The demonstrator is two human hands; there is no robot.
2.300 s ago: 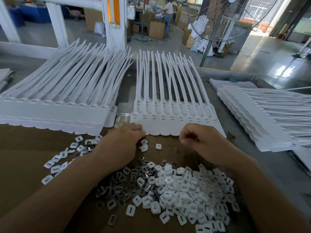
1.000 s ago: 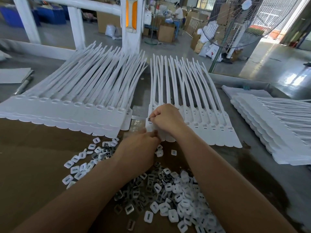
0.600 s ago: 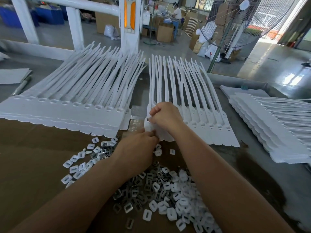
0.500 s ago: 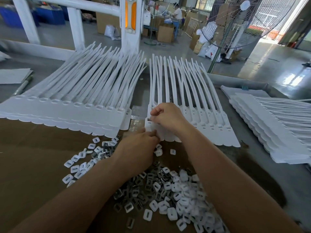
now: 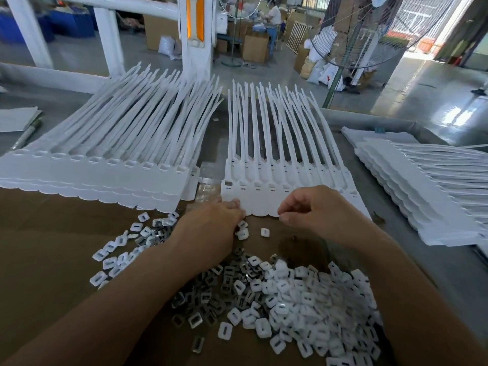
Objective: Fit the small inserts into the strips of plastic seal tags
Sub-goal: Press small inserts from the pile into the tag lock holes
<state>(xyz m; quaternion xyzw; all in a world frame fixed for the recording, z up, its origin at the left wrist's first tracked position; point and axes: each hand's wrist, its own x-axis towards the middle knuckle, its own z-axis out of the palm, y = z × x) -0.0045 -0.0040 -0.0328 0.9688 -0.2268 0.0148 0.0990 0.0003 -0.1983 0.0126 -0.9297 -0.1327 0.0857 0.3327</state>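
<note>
Left hand (image 5: 211, 223) is down at the near edge of the middle strip of seal tags (image 5: 260, 196), grip released, fingertips simply pressing its leftmost tags onto the brown surface (image 5: 52, 247). Right hand (image 5: 311, 210) sits over the same strip's near edge further right, thumb and forefinger drawn together; whether that grip is grasping anything, I cannot tell. The inserts (image 5: 303, 307) lie heaped between the forearms, a few just beside the left fingers. Stacked strips (image 5: 105, 165) sit left, another stack (image 5: 422, 186) right.
</note>
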